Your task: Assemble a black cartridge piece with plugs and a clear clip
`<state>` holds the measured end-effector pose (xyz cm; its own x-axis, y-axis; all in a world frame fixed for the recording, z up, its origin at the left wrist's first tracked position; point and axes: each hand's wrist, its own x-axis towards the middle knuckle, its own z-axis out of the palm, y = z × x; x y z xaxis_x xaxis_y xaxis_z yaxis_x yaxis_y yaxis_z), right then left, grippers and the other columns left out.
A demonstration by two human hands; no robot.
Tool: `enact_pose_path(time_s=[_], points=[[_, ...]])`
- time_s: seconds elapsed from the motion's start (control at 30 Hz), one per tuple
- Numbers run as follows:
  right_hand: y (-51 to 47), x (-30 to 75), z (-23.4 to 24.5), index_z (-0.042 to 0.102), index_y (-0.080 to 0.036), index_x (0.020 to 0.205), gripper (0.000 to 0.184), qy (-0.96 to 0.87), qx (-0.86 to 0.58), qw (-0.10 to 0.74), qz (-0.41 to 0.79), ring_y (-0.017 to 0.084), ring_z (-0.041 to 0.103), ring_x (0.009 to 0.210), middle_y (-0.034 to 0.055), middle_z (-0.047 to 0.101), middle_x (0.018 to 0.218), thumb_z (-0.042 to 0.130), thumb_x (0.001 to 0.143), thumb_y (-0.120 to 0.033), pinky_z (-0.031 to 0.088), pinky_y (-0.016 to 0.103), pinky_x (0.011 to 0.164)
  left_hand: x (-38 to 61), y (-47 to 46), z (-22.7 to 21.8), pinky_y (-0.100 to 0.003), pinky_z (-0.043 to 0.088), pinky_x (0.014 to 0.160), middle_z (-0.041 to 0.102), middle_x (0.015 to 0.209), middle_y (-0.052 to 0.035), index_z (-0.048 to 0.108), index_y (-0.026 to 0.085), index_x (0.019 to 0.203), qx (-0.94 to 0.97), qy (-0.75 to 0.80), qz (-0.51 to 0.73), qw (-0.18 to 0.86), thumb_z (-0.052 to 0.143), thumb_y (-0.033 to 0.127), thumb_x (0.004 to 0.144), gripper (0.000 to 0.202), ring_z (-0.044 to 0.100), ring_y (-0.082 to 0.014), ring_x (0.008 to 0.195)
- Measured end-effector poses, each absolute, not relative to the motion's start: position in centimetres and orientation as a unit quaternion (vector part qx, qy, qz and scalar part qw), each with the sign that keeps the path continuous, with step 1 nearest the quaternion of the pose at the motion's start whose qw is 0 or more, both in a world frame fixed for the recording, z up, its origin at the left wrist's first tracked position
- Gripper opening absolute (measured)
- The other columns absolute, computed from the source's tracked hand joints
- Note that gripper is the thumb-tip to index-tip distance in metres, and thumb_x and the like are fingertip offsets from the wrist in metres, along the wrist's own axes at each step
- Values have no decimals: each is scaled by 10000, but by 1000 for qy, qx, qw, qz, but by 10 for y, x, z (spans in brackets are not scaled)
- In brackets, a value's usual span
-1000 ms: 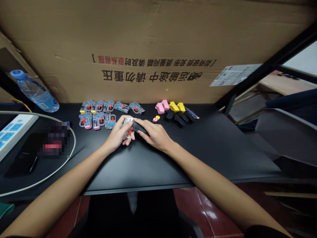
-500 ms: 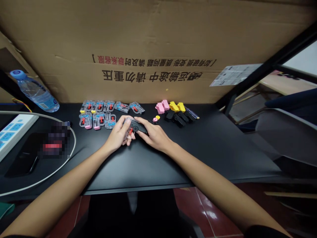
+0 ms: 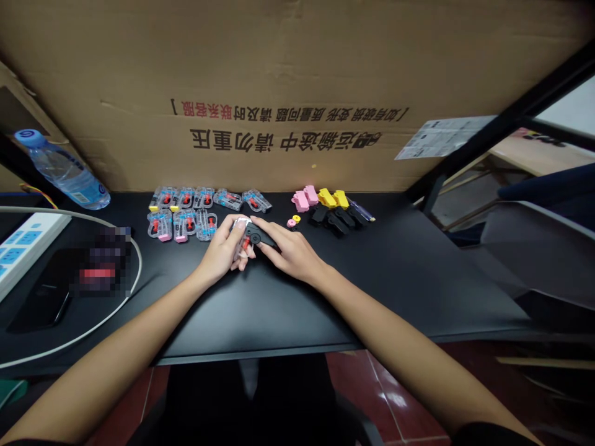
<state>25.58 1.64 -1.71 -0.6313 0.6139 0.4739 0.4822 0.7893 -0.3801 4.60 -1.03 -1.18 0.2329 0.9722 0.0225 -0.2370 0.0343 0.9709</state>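
A clear piece point(image 3: 238, 249) is clasped by the left hand point(image 3: 219, 253); a black piece point(image 3: 263, 239) is pinched by the right hand point(image 3: 295, 253).

The bench point(image 3: 302, 310) is showing a smooth, satin black finish; behind its far edge, brown cardboard point(image 3: 288, 62) is looking matt and lightly creased; near its far left corner, a bottle point(image 3: 69, 170) is gleaming in clear plastic; transparent plastic cases point(image 3: 203, 198) are shining glossily; pink pieces point(image 3: 301, 201), yellow pieces point(image 3: 326, 199) and the held black part point(image 3: 264, 238) are appearing as smooth, opaque plastic.
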Motion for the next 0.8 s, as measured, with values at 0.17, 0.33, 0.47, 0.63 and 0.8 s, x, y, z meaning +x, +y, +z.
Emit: enact_pose_path(time_s=[0.17, 0.33, 0.47, 0.63, 0.8], points=[[18, 257, -17, 391, -283, 1705, 596, -901, -298, 303, 92, 270, 767, 1099, 113, 749, 1280, 505, 1121, -316, 674, 400, 894, 47, -9, -12, -161, 259, 286, 709, 610, 42, 460, 226, 1204, 475, 363, 490, 635, 692, 745, 910, 640, 548, -126, 319], [17, 257, -15, 394, -267, 1701, 588, -905, -309, 282, 75, 260, 767, 996, 110, 746, 1188, 496, 1125, -323, 667, 380, 829, 45, -11, -7, -154, 272, 293, 697, 619, 58, 477, 228, 1203, 497, 378, 492, 607, 688, 724, 932, 604, 545, -106, 324], [17, 258, -14, 410, -270, 1689, 582, -902, -309, 285, 101, 263, 769, 1050, 109, 757, 1234, 514, 1119, -324, 665, 394, 873, 45, -12, -7, -150, 282, 304, 704, 631, 54, 477, 229, 1180, 513, 388, 487, 591, 718, 697, 927, 584, 554, -103, 336], [17, 256, -17, 498, -270, 1623, 562, -871, -287, 360, 171, 279, 735, 1257, 123, 696, 1481, 604, 1075, -336, 620, 440, 1058, 45, -9, -8, -155, 287, 302, 691, 610, 65, 467, 236, 1190, 521, 402, 496, 566, 742, 709, 903, 618, 544, -107, 323], [16, 249, -18, 600, -252, 1522, 549, -804, -321, 413, 282, 172, 677, 649, 29, 754, 917, 704, 1018, -444, 613, 324, 648, 40, -5, -3, -167, 329, 306, 680, 603, 85, 450, 246, 1197, 507, 402, 525, 553, 762, 720, 877, 651, 551, -115, 333]])
